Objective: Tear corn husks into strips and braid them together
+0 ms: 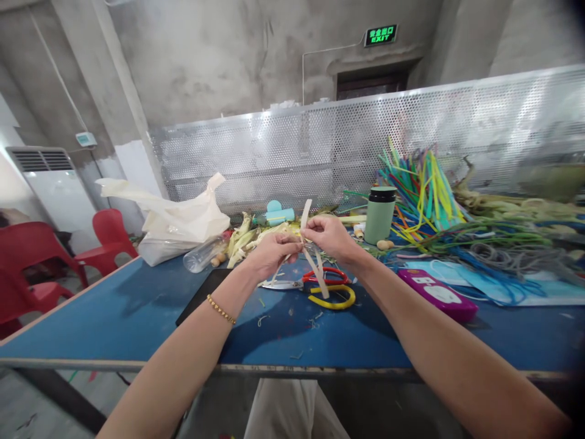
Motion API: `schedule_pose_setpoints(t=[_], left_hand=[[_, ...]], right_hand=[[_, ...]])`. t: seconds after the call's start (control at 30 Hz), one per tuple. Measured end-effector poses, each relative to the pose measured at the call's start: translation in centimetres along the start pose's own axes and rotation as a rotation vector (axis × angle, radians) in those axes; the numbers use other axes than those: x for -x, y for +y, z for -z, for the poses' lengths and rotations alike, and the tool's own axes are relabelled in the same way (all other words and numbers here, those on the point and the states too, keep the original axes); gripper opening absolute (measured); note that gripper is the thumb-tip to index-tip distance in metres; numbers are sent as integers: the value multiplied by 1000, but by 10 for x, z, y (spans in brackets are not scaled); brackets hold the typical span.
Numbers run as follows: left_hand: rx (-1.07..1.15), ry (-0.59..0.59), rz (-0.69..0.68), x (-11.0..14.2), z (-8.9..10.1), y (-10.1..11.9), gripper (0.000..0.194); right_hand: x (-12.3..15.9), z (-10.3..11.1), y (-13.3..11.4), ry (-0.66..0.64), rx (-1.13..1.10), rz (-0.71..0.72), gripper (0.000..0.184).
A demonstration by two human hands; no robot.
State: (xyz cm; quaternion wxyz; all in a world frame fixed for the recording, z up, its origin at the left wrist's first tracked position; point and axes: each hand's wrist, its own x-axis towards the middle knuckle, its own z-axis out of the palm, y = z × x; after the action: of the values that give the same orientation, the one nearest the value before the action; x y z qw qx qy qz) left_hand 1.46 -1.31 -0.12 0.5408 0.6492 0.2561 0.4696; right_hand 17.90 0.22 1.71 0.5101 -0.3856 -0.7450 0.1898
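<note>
Thin pale flat strips [306, 213] meet and cross between my two hands above the table. My left hand [269, 253] is closed in a pinch on them from the left. On the right, my right hand [332, 235] pinches the strips with its thumb and fingers, one end standing up above it. Other ends hang down over a pair of scissors [339, 297] with one red and one yellow handle, which lie on the table below. The exact crossing point is partly covered by my fingertips.
On the blue table [137, 332] stand a white plastic bag [183, 222], a clear bottle [200, 256], pale husks [240, 244] and a green canister [380, 219]. At right lie a purple pack [436, 294], face masks [525, 289] and many coloured strands [434, 189].
</note>
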Motion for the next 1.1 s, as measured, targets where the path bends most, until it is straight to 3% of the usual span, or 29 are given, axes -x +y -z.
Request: schedule_pose_setpoints(t=[0.17, 0.27, 0.43, 0.53, 0.6, 0.67, 0.8, 1.1], left_hand=[[105, -50, 34, 2, 0, 5, 14], [97, -9, 52, 1, 1, 4, 15], [155, 127, 3, -4, 8, 1, 13], [169, 173, -31, -7, 10, -1, 14], [158, 170, -64, -8, 10, -1, 15], [142, 158, -82, -7, 9, -1, 16], [140, 158, -74, -6, 7, 0, 19], [115, 150, -68, -6, 9, 0, 18]], right_hand=[[0, 1, -2, 30, 0, 7, 17], [-1, 4, -3, 43, 37, 22, 17], [-2, 10, -7, 201, 261, 63, 23], [4, 8, -11, 32, 240, -2, 30], [8, 3, -13, -114, 111, -93, 30], [10, -2, -13, -166, -48, -181, 25], [9, -10, -7, -126, -225, -229, 18], [9, -14, -9, -69, -234, -193, 10]])
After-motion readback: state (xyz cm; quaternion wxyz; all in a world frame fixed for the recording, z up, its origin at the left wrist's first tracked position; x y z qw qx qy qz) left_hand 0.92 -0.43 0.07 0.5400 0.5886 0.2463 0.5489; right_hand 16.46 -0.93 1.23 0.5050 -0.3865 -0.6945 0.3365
